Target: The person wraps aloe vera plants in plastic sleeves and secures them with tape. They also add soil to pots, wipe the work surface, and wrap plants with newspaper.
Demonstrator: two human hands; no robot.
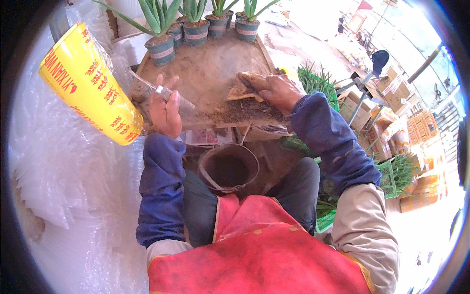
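Observation:
My left hand (166,110) is at the left side of a soil-dusted wooden worktable (205,73). Between its fingers is a translucent, tube-like plastic piece (180,101), with a clear strip running up to the left; its exact kind is unclear. At the table's right, my right hand (282,92) grips a dirty brown cloth (244,86), bunched against the tabletop beside dark loose soil (249,110). Potted aloe plants (160,49) in dark green plastic pots stand along the far edge.
A yellow-printed roll of wrapping film (91,84) leans at the left, beside heaped clear plastic sheeting (73,183). Below the table's near edge, a dark bucket (228,165) stands between my knees. Green crates with plants (398,172) and cardboard boxes (422,128) are at the right.

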